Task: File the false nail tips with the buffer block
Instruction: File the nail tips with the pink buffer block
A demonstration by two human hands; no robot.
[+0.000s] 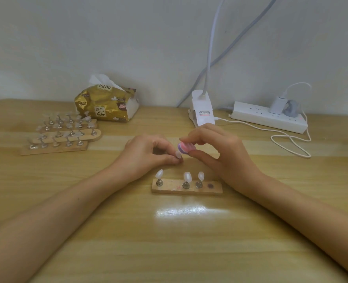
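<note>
My left hand (146, 155) pinches a pale false nail tip (178, 154) between thumb and fingers, a little above the table. My right hand (220, 152) grips a small pink and purple buffer block (185, 147), which touches the top of that tip. In front of both hands lies a wooden holder strip (187, 188) with three nail tips standing on metal pegs (187, 177). One dark round spot at the strip's right end has no peg on it.
At the back left lie three more wooden strips (64, 132) with several nail tips on pegs. Behind them is a gold tissue pack (105, 104). A white lamp clamp (202, 110), a power strip (269, 117) and a looped white cable (291, 142) sit at the back right.
</note>
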